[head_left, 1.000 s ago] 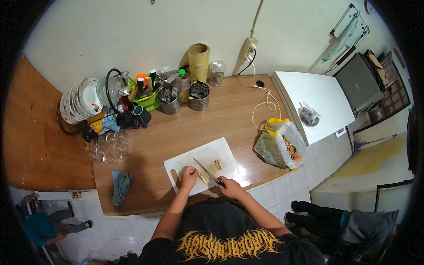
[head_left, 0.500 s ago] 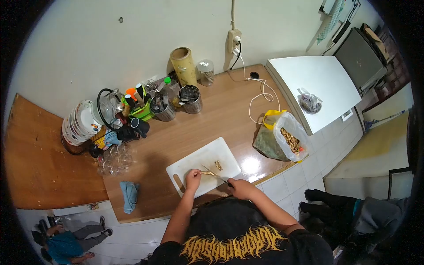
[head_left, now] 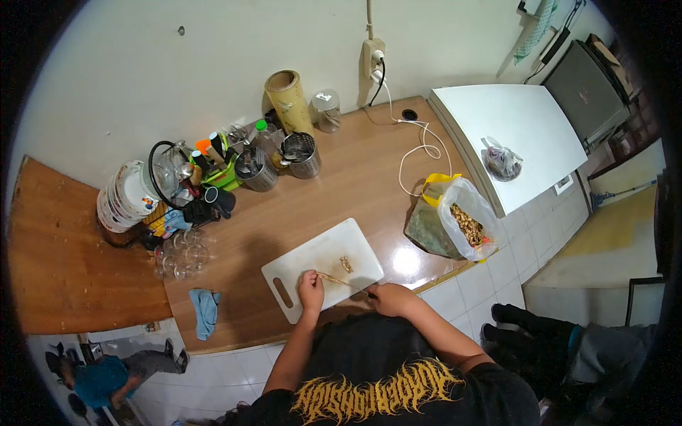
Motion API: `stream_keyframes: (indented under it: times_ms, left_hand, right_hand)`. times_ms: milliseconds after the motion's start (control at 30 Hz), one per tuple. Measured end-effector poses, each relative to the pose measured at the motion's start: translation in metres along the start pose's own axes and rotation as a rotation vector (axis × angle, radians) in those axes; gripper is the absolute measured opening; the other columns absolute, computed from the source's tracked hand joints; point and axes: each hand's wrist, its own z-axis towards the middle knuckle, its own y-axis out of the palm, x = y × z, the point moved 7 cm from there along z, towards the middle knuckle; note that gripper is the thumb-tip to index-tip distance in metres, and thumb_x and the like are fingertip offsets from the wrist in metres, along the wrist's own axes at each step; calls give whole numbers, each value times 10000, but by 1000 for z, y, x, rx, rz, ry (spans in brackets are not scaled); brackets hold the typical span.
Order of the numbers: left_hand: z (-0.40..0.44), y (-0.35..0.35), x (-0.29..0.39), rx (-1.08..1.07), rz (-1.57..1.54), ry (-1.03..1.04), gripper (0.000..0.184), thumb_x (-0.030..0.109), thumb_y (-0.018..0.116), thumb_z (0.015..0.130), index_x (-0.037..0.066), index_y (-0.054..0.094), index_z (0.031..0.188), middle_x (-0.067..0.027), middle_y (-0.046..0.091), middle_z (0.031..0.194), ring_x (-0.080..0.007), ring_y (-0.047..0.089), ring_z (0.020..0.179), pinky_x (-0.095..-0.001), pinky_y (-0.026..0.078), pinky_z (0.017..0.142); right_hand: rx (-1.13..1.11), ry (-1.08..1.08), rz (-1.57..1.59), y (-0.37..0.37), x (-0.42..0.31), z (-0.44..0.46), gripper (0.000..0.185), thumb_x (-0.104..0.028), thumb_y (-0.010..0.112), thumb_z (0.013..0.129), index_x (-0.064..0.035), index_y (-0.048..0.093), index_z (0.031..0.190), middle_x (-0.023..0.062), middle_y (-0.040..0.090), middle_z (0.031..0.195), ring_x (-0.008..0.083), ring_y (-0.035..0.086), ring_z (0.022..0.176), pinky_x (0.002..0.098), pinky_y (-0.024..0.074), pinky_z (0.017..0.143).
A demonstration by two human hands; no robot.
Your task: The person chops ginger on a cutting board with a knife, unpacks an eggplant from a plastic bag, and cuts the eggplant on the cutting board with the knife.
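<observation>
A white cutting board (head_left: 334, 240) lies tilted on the wooden table near my body. My left hand (head_left: 310, 290) pinches a slim, light-brown, root-like piece (head_left: 324, 276) over the board; its exact kind is too small to make out. With my right hand (head_left: 389, 299) I grip the dark handle of a knife (head_left: 349, 285), whose thin blade points left toward the pinched piece. Whether blade and piece touch, I cannot tell. Small cut brown pieces (head_left: 346, 264) rest on the board, just beyond the blade.
At the right stands a plastic bag (head_left: 458, 213) full of brown pieces. A blue cloth (head_left: 204, 312) and upturned glasses (head_left: 181, 254) are at the left, with plates (head_left: 121, 199) and cutlery holders (head_left: 257, 170) behind. A white cable (head_left: 426, 149) crosses the table. Other people are at both sides.
The knife blade has swung lower and now lies more in line with the piece in my left hand. The whole view has shifted slightly. The person at left has changed posture.
</observation>
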Motion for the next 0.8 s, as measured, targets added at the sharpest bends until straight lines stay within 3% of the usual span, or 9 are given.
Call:
stream_keyframes:
  times_ms: [33, 133, 200, 233, 300, 400, 633, 800]
  left_hand:
    - [-4, -1, 1, 5, 4, -5, 253, 61, 705, 895, -24, 619, 1117, -151, 682, 966, -235, 666, 814, -335, 540, 750]
    - [-15, -2, 12, 32, 14, 90, 310, 84, 705, 892, -31, 623, 1168, -199, 656, 1086, -294, 662, 923, -369, 541, 831]
    - [-22, 0, 21, 8, 143, 197, 424, 193, 726, 889, -20, 624, 1240, -206, 625, 1205, -348, 610, 1088, -431, 485, 954]
    - [-26, 0, 22, 9, 141, 196, 424, 193, 726, 889, -20, 624, 1240, -206, 625, 1205, -348, 610, 1088, -431, 485, 954]
    - [-33, 3, 26, -42, 340, 203, 556, 316, 733, 880, 11, 606, 1328, -180, 610, 1271, -368, 530, 1223, -482, 388, 1055]
    - [-34, 8, 31, -68, 360, 156, 606, 374, 730, 874, 52, 598, 1370, -146, 577, 1349, -352, 485, 1287, -504, 338, 1082]
    - [-34, 10, 37, -90, 496, 210, 545, 374, 674, 911, 90, 610, 1372, -161, 509, 1436, -366, 460, 1308, -518, 322, 1087]
    - [-34, 2, 40, -150, 534, 345, 501, 312, 613, 945, 99, 587, 1398, -171, 498, 1448, -365, 458, 1310, -518, 321, 1086]
  right_hand:
    - [-9, -14, -3, 2, 1, 1, 425, -280, 601, 923, -106, 613, 1311, 250, 701, 1048, 428, 671, 987, 502, 527, 889]
    - [-11, -43, -13, -3, 8, 0, 421, -281, 601, 923, -86, 622, 1296, 251, 699, 1059, 427, 670, 990, 499, 524, 898]
    - [-22, -43, -16, -5, 11, 1, 414, -282, 601, 924, -78, 629, 1283, 252, 699, 1057, 427, 670, 990, 498, 525, 894]
    - [-28, -42, -18, -7, 12, 2, 406, -282, 601, 924, -70, 636, 1270, 254, 699, 1055, 426, 671, 990, 497, 526, 889]
    - [-22, -35, -9, -9, 12, 2, 401, -283, 601, 924, -71, 638, 1263, 255, 699, 1052, 427, 671, 988, 497, 526, 886]
    - [-30, -26, -14, -14, 10, 1, 399, -278, 600, 924, -69, 638, 1262, 261, 696, 1051, 429, 670, 988, 496, 524, 885]
    - [4, -69, 61, -9, 10, -2, 395, -227, 577, 923, -36, 618, 1266, 284, 691, 1032, 450, 669, 971, 503, 526, 883]
    - [-23, -58, 27, -10, 4, -3, 411, -223, 568, 931, -35, 593, 1296, 285, 693, 1028, 463, 666, 970, 509, 526, 880]
